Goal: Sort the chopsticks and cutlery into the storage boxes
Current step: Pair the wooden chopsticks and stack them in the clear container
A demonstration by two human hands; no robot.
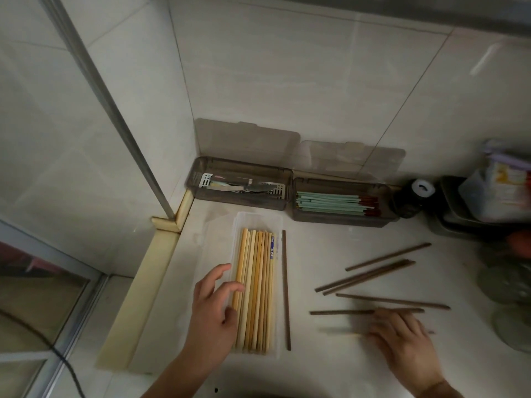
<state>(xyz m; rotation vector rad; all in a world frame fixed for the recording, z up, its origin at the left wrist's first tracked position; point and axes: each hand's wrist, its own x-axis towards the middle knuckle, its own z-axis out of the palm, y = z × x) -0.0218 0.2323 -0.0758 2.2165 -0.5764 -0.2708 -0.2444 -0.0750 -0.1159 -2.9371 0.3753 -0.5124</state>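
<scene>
We see the left hand (pixel 214 305) resting at the left edge of a clear plastic box (pixel 256 222) on the white counter (pixel 330 369), its fingers (pixel 232 288) loosely spread and touching the pale bamboo chopsticks (pixel 255 288) packed lengthwise inside. One dark brown chopstick (pixel 286 288) lies just beside the box's right wall, parallel to it. Further right, more dark brown chopsticks (pixel 388 282) lie scattered on the counter. The right hand (pixel 402 337) sits over the nearest of them; it is blurred, so we cannot tell whether its fingers grip anything. Against the tiled wall stand two smoky boxes with lids raised: the left box (pixel 240 201) holds metal cutlery (pixel 244 187), the right box (pixel 339 219) holds green chopsticks (pixel 330 203) with red tips.
</scene>
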